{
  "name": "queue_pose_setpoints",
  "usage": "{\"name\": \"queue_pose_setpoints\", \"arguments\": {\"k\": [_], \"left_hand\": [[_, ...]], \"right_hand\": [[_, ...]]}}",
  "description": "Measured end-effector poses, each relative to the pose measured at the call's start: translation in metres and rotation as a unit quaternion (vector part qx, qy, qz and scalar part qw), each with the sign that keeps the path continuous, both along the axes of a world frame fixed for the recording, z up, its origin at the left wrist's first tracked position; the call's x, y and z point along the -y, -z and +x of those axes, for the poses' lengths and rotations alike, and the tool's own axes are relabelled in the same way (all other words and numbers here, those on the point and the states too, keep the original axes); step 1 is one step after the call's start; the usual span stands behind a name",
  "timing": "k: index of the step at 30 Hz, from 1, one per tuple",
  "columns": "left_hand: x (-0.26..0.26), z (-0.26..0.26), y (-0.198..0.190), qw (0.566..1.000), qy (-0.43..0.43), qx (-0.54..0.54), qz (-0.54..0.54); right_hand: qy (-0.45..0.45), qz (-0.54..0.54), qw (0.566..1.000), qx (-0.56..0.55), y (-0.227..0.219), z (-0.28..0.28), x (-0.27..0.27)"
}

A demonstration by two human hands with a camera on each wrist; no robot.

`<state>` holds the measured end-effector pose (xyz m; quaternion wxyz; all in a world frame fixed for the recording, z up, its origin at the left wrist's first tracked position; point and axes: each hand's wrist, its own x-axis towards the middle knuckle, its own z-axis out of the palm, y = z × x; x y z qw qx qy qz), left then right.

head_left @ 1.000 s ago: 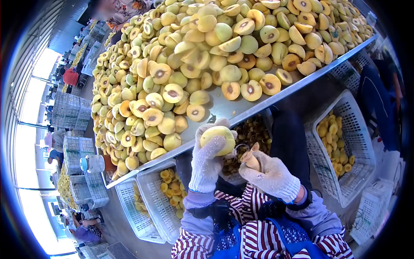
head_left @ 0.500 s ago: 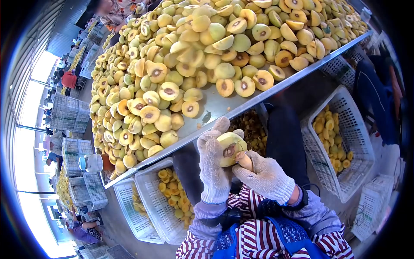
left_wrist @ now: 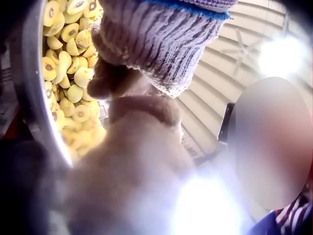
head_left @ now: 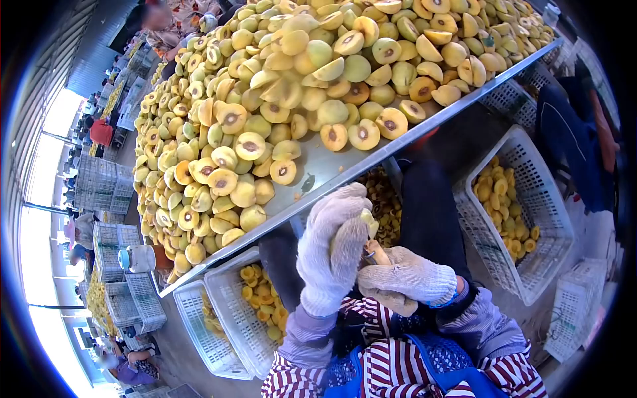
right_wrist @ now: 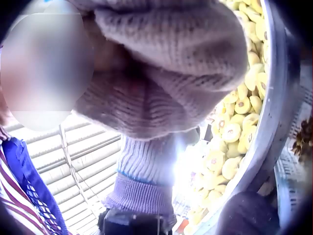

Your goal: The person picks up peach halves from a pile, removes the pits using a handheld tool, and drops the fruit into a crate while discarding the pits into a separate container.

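Observation:
Both hands wear pale knitted gloves and work close together over my lap, just in front of the metal table's edge. My left hand [head_left: 332, 249] stands upright with its fingers curled round a yellow peach half [head_left: 369, 224]. Only a sliver of that fruit shows past the fingers. A short wooden-handled tool [head_left: 377, 253] with a small metal end is gripped in my right hand [head_left: 408, 277], its tip right at the left fingers. In the right wrist view the right glove [right_wrist: 171, 73] fills the top, and the left cuff [right_wrist: 146, 156] shows below it.
Cut peaches [head_left: 232, 119] lie heaped on the metal table [head_left: 325, 176]. Crates with peach pieces stand at left [head_left: 225, 312] and right [head_left: 547, 219]. Stones and scraps [head_left: 385, 199] lie beneath the table edge. Another person [head_left: 172, 30] sits across the heap.
The left hand first showed the fruit's skin side, then its cut face with the stone against the tool's tip. Now that hand has turned, and its fingers cover most of the peach half.

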<state>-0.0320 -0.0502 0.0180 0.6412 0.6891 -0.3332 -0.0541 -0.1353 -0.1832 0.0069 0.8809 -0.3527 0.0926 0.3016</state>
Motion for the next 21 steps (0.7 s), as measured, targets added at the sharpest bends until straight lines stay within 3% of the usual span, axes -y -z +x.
{"name": "queue_pose_setpoints", "arguments": {"k": [1,3,5,7,8,10,12,15,16,19,21], "left_hand": [[0.002,0.000,-0.005,0.996,0.000,-0.084,0.005],[0.005,-0.003,-0.018,0.968,-0.005,-0.249,0.015],[0.006,0.001,-0.012,0.998,-0.014,-0.026,0.052],[0.009,0.002,-0.010,0.984,-0.021,0.164,0.060],[0.011,0.004,-0.008,0.979,-0.018,0.187,0.080],[0.013,0.001,-0.015,0.992,-0.014,-0.028,0.122],[0.013,-0.003,-0.022,0.974,-0.009,-0.196,0.113],[0.014,-0.001,-0.032,0.933,0.005,-0.361,0.018],[0.009,0.002,-0.017,0.976,-0.008,-0.212,0.051],[0.004,-0.005,-0.005,0.975,-0.021,-0.217,0.038],[0.006,-0.005,-0.010,0.995,-0.048,0.020,0.086]], "right_hand": [[-0.003,0.045,0.999,-0.003,-0.001,-0.002,0.001],[-0.008,0.029,0.999,-0.016,0.000,-0.003,0.001],[-0.008,0.032,0.999,-0.038,-0.002,-0.003,0.003],[0.000,0.055,0.996,-0.072,-0.008,-0.004,0.006],[0.012,0.044,0.996,-0.074,-0.008,-0.005,0.005],[0.035,0.022,0.996,-0.076,-0.006,-0.006,0.002],[0.065,-0.016,0.995,-0.068,-0.009,-0.003,-0.006],[0.099,-0.061,0.992,-0.047,-0.014,0.002,-0.009],[0.098,-0.067,0.992,-0.039,-0.014,0.002,-0.007],[0.063,-0.039,0.996,-0.042,-0.014,0.002,-0.003],[0.030,-0.003,0.998,-0.056,-0.013,0.000,-0.002]]}}
